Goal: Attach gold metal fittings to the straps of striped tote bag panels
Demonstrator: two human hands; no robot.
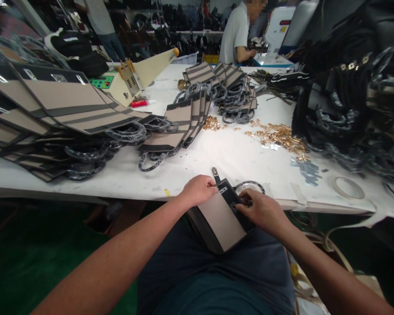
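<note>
A beige and black bag panel leans from my lap against the table's front edge, tilted. It has a metal fitting on its black band, a strap tab with a metal piece at its top, and a plastic-wrapped loop handle beyond it. My left hand grips the panel's upper left edge, fingers closed. At the black band on the right, my right hand is closed, thumb and fingers at a second small fitting; what lies between the fingertips is too small to name.
Stacked beige and black panels cover the table's left; another pile lies behind. Gold metal pieces, grey pieces and a tape roll lie right, near black bags. A person works at the far side.
</note>
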